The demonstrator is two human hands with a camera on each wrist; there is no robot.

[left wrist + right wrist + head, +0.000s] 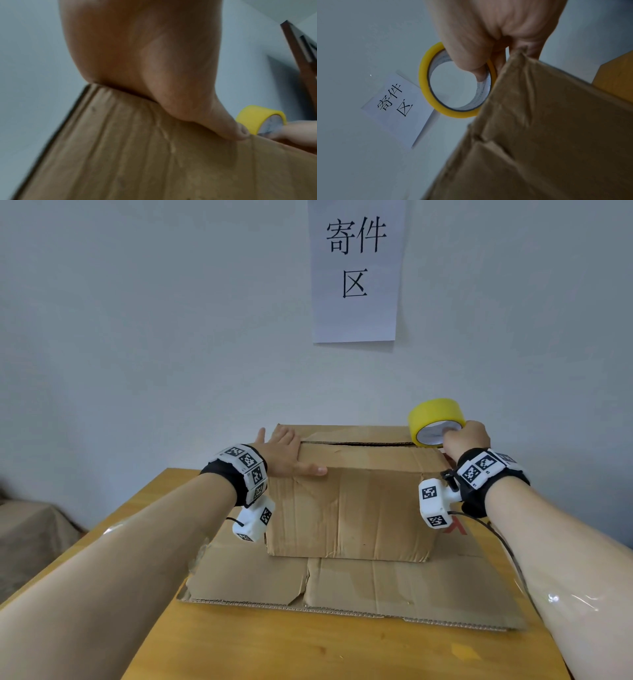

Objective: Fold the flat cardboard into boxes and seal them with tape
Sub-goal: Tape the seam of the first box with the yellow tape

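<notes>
A brown cardboard box (352,508) stands folded on the wooden table, its top flaps closed with a dark seam showing between them. My left hand (284,453) lies flat on the top left corner, fingers straight, thumb along the front edge (228,129). My right hand (466,440) grips a yellow tape roll (435,416) at the box's top right corner, with the thumb hooked inside the roll's core (479,73). The roll (453,112) stands upright against the box's edge (539,121). The same roll (257,117) shows in the left wrist view.
Flat cardboard sheets (342,587) lie under the box and reach toward me. The wooden table (308,652) extends in front. A white paper sign (354,268) hangs on the wall behind. A draped object (30,535) sits low at the left.
</notes>
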